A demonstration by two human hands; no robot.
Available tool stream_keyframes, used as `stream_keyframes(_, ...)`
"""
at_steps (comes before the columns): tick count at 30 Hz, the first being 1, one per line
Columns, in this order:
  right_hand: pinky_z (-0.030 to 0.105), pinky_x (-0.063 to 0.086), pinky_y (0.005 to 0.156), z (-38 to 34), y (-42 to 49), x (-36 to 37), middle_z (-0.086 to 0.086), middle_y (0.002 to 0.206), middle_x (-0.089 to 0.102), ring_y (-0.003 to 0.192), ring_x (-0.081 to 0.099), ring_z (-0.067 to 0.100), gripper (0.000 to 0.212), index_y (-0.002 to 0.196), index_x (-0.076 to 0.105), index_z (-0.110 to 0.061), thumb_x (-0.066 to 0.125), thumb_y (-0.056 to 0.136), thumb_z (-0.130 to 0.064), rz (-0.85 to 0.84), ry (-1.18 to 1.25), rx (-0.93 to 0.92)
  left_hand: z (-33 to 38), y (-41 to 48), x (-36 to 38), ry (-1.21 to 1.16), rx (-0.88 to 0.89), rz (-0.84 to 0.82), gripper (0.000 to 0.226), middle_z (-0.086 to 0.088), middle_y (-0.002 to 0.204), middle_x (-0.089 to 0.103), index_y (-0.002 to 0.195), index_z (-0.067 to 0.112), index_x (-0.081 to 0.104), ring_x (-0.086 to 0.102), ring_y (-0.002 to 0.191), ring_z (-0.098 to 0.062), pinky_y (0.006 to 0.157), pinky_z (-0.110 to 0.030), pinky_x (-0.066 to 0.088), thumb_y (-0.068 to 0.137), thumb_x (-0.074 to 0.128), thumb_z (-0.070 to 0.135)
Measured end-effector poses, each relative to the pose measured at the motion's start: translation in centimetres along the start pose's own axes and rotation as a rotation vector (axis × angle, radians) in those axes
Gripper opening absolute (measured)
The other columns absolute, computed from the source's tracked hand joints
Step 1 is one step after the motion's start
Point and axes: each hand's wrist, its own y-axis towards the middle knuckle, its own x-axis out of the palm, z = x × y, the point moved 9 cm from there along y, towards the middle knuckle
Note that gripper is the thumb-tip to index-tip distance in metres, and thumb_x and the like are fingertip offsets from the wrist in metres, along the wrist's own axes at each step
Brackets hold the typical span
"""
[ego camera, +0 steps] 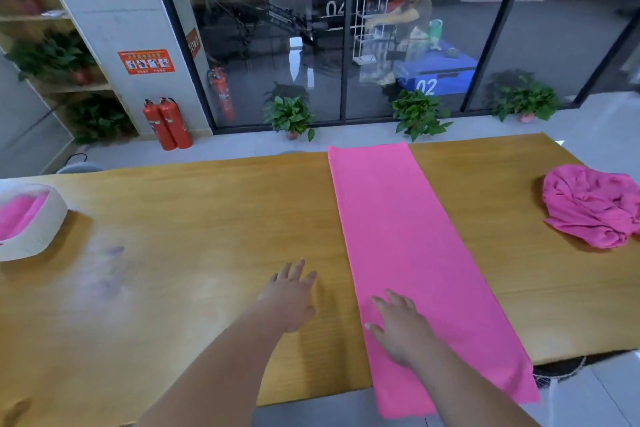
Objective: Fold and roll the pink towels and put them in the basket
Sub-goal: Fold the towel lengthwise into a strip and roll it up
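A long pink towel [408,236] lies flat as a narrow strip across the wooden table [194,253], from the far edge to past the near edge, where its end hangs over. My right hand [401,329] lies flat on the towel's near part with its fingers spread. Left of the towel, my left hand [294,291] is open over the bare wood, fingers straight, holding nothing. A crumpled pile of pink towels [592,204] sits at the right edge. The white basket [41,229] at the far left holds rolled pink towels.
Beyond the table's far edge are grey floor, potted plants [291,114], red fire extinguishers [168,123] and a glass wall. A chair back [79,166] shows behind the table at the left. Wide bare wood lies between the basket and the towel.
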Motion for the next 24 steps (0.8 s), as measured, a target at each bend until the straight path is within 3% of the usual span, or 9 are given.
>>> stream_keyframes(6,0.05,0.031,0.123,-3.5,0.6,0.2,0.005,0.173,0.015,0.157,0.016,0.031,0.07,0.165,0.022,-0.028,0.048,0.104,-0.054,0.058,0.059,0.054,-2.8,3.6,-1.6,0.042,0.064,0.016,0.08,-0.005,0.173,-0.018,0.167,0.029,0.001,-0.006,0.161,-0.034,0.129,-0.051,0.014,0.106,0.049,0.051)
stream_keyframes(12,0.047,0.034,0.122,-4.6,2.1,-0.9,0.006,0.17,0.021,0.156,0.018,0.029,0.067,0.163,0.025,-0.027,0.049,0.105,-0.05,0.098,0.046,0.054,-1.0,7.9,-3.2,0.203,0.175,0.044,0.081,-0.006,0.172,-0.022,0.167,0.028,-0.003,-0.011,0.16,-0.035,0.13,-0.051,0.011,0.107,0.049,0.046)
stream_keyframes(19,0.044,0.044,0.11,-3.8,6.4,-3.6,0.002,0.162,0.03,0.148,0.029,0.026,0.061,0.157,0.031,-0.028,0.052,0.103,-0.045,0.177,0.028,0.066,1.7,14.0,-6.2,0.174,0.2,0.178,0.079,-0.007,0.174,-0.014,0.167,0.026,0.005,-0.011,0.16,-0.034,0.13,-0.05,0.009,0.105,0.05,0.048)
stream_keyframes(24,0.041,0.047,0.103,-3.3,9.9,-4.4,0.002,0.152,0.038,0.136,0.038,0.026,0.061,0.154,0.032,-0.027,0.056,0.101,-0.045,0.206,0.04,0.101,2.4,19.0,-7.2,0.152,0.184,0.177,0.074,-0.006,0.174,-0.01,0.167,0.025,0.006,-0.009,0.16,-0.033,0.13,-0.05,0.008,0.108,0.042,0.049)
